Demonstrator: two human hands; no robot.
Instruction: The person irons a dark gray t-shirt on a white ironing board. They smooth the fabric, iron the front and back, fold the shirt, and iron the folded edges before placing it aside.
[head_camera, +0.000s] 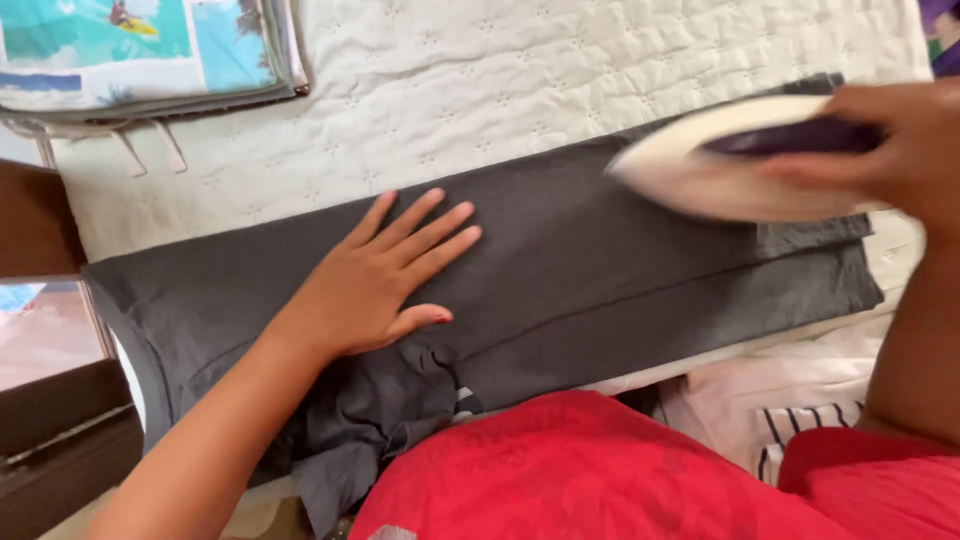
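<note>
I see a white quilted cover (560, 70) spread over the whole work surface, and on it a dark grey garment (600, 270) lying flat and stretched from left to right; I place everything else against that garment. A red shirt (600, 470) fills the near edge just below it, and white cloth with dark stripes (790, 410) lies beside its lower right corner. Folded printed fabric in blue and teal (150, 50) sits well above its left end, at the far corner of the cover.

My left hand (385, 275) lies palm down on the middle of the garment, fingers spread and straight, gripping nothing. My right hand (885, 150) is wrapped tight round the dark handle of a cream-coloured iron (730, 165), blurred, over the garment's upper right part. The two hands are well apart. Dark wooden furniture (40, 220) shows left of the garment.
</note>
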